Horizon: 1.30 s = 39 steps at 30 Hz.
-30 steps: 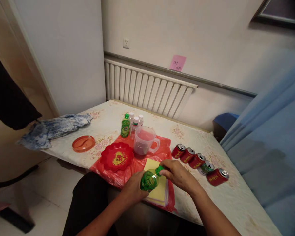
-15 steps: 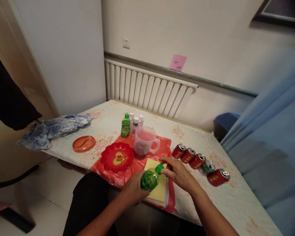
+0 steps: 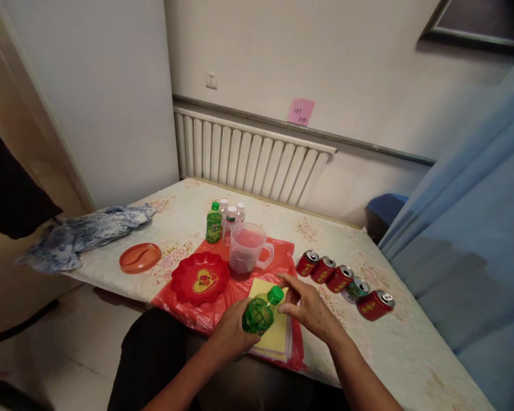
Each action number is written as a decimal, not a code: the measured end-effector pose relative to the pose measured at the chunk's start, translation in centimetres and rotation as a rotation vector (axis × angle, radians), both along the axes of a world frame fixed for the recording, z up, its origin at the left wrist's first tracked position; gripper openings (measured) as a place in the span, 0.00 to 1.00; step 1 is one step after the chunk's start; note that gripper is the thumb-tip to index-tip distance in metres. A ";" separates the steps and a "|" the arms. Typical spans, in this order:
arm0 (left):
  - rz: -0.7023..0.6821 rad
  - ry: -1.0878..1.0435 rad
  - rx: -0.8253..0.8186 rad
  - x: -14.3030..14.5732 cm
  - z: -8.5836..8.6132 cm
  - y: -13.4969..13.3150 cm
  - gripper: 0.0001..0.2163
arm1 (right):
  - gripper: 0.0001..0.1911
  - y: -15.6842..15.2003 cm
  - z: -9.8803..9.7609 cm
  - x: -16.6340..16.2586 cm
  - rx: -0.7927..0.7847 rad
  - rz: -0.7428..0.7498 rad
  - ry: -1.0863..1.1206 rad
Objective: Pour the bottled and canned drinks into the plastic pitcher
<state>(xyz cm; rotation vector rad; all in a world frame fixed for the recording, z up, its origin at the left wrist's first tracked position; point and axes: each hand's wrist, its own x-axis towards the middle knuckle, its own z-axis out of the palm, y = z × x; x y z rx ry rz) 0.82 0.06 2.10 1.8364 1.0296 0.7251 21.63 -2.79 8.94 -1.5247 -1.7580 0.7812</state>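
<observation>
Floral tbl (image 3: 411, 357): red sheet (image 3: 236, 292), 5 cans (image 3: 340, 279), orange dish (image 3: 140, 260), blu/wht cloth (image 3: 96, 231)

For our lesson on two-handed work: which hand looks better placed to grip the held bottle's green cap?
Probably the right hand: it's open beside the green cap, while the left hand is wrapped around the bottle.

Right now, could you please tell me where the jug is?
In the head view, the jug stands near the centre, on red plastic, just right of the red plate.

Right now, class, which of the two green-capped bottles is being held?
The near bottle, tilted in the left grip. The other green-capped bottle stands upright beside the white-capped bottles, with no hand on it.
</observation>
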 end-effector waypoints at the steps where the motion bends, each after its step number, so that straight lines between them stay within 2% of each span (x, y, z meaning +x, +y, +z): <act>1: 0.005 -0.002 0.000 0.1 0.1 0.0 0.24 | 0.33 -0.3 -0.5 0.0 -0.024 -0.033 0.038; 3: 0.012 -0.012 0.003 0.4 0.3 0.1 0.27 | 0.30 -1.0 -1.5 -0.4 -0.066 -0.071 0.091; 7: -0.023 -0.075 0.033 1.4 0.7 0.4 0.27 | 0.19 -2.2 -3.6 -1.6 -0.084 -0.090 0.190; 11: -0.076 -0.132 0.076 2.6 0.4 0.8 0.26 | 0.22 -2.8 -4.4 -2.2 -0.046 -0.162 0.301; 16: -0.128 -0.149 0.121 4.5 -0.9 1.4 0.29 | 0.27 -3.2 -4.3 -1.9 -0.022 -0.305 0.404; 23: -0.246 -0.162 0.041 7.8 -1.9 1.5 0.35 | 0.25 -3.9 -4.9 -0.1 0.093 -0.473 0.316; 26: -0.213 -0.138 0.033 8.5 -3.4 2.0 0.36 | 0.25 -4.3 -5.2 2.0 0.132 -0.516 0.313; 29: -0.078 -0.069 0.082 8.0 -5.9 3.1 0.25 | 0.23 -4.8 -5.9 5.1 0.183 -0.616 0.276; 32: 0.059 0.038 0.213 6.5 -8.3 4.6 0.16 | 0.24 -5.0 -7.0 8.9 0.245 -0.740 0.214; 36: 0.143 0.163 0.369 4.2 -11.1 6.7 0.14 | 0.30 -4.8 -8.9 14.0 0.309 -0.924 0.138; 39: 0.169 0.270 0.402 2.8 -13.3 8.0 0.14 | 0.32 -4.3 -10.2 17.3 0.304 -1.054 0.039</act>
